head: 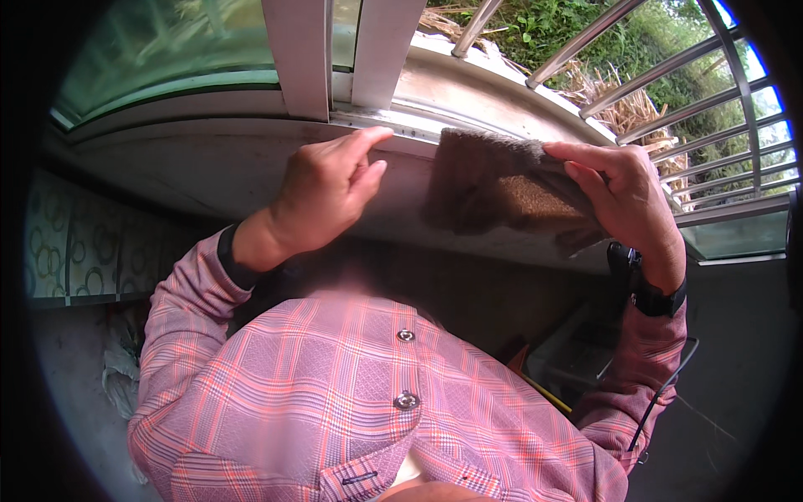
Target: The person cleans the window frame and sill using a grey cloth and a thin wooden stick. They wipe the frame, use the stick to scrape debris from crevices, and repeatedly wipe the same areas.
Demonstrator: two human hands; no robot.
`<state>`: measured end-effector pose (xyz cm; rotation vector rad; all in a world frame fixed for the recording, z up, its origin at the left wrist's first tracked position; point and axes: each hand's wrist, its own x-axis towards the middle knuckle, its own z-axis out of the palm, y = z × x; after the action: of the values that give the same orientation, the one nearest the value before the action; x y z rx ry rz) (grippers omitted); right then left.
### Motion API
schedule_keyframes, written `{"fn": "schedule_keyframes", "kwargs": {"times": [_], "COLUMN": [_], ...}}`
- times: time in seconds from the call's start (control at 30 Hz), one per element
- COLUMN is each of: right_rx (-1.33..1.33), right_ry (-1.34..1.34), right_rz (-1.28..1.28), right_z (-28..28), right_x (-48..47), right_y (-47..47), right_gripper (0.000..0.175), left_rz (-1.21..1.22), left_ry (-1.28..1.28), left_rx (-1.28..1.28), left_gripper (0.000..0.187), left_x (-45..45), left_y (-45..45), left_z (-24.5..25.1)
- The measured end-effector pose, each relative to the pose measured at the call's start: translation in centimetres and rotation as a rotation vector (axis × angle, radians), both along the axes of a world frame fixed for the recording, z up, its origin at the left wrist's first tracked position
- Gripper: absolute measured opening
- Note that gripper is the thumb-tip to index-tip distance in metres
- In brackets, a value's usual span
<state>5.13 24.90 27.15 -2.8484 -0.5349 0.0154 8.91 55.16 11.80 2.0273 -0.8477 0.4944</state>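
Note:
My right hand (627, 188) pinches the upper edge of a grey-brown cloth (489, 182) between thumb and fingers. The cloth hangs in front of the window sill's inner edge, and sunlight falls on part of it. To its left, my left hand (326, 188) is raised at the window track (411, 133), thumb and index finger apart and nothing seen between them. The index fingertip lies at the track's edge; whether it touches cannot be told. The other fingers of that hand are curled and partly hidden.
A sliding window frame (304, 56) with glass stands at the upper left. Metal bars (583, 44) run outside the opening, with dry stalks and green plants beyond. A patterned panel (88, 238) is at the left. A plastic bag (120, 370) lies low at the left.

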Motion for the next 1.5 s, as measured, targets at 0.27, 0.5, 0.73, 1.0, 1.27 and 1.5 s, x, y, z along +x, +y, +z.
{"fn": "schedule_keyframes", "kwargs": {"times": [0.27, 0.5, 0.73, 1.0, 1.27, 1.5], "right_rx": [-0.28, -0.134, 0.699, 0.854, 1.199, 1.276], "right_ry": [-0.109, -0.068, 0.134, 0.163, 0.31, 0.389], "right_rz": [0.029, 0.049, 0.286, 0.275, 0.229, 0.279], "right_z": [0.8, -0.9, -8.3, -17.6, -23.6, -24.6], "right_x": [1.0, 1.6, 0.0, -1.0, -1.4, -1.1], "right_y": [4.1, 5.2, 2.9, 5.1, 6.1, 6.7], "right_gripper": [0.021, 0.022, 0.027, 0.027, 0.027, 0.028], "left_rz": [0.099, 0.03, -0.35, 0.678, 0.24, -0.091], "left_ry": [-0.006, 0.175, 0.552, -0.021, 0.386, 0.435], "left_rx": [0.211, 0.049, -0.356, 0.268, 0.037, -0.096], "left_gripper": [0.034, 0.033, 0.029, 0.018, 0.027, 0.04], "left_x": [1.3, 0.9, -2.3, -1.7, -4.4, -4.3], "left_y": [-0.7, -1.5, 2.6, 15.2, 11.6, 5.7], "left_z": [-0.4, -0.9, 1.7, -6.0, -2.8, -0.5]}}
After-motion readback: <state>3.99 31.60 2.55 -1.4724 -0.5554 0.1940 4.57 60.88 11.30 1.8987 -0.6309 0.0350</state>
